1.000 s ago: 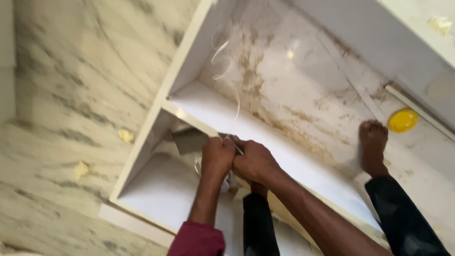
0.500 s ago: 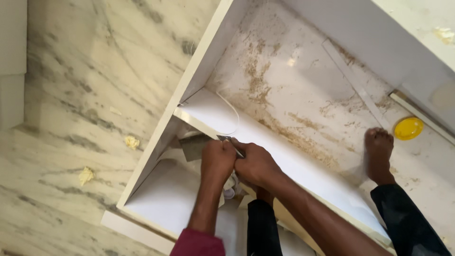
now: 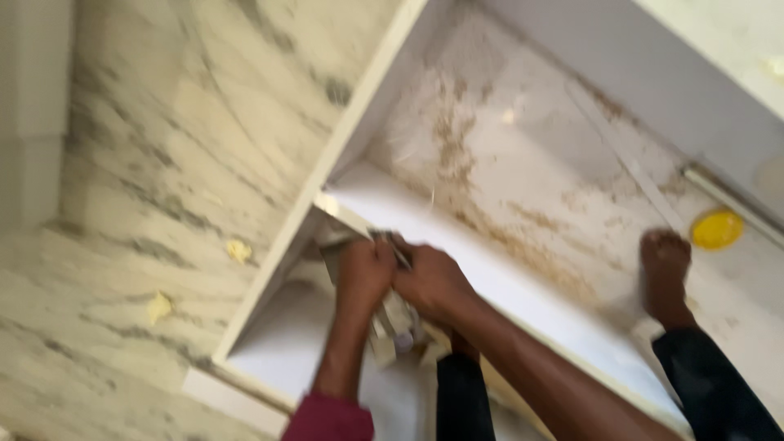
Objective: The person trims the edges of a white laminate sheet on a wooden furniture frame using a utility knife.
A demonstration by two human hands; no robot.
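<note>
Head view: left hand (image 3: 365,271) and right hand (image 3: 430,278) both clenched on thin metal tool (image 3: 398,251) over smooth white panel (image 3: 523,314).

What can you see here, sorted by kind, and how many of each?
Hands: 2, left hand and right hand, close together at the white divider panel
Bare foot: 1
Round yellow object: 1
White cabinet frame: 1
Small pale yellow scraps on the marble floor: 2
Total: 8
</note>
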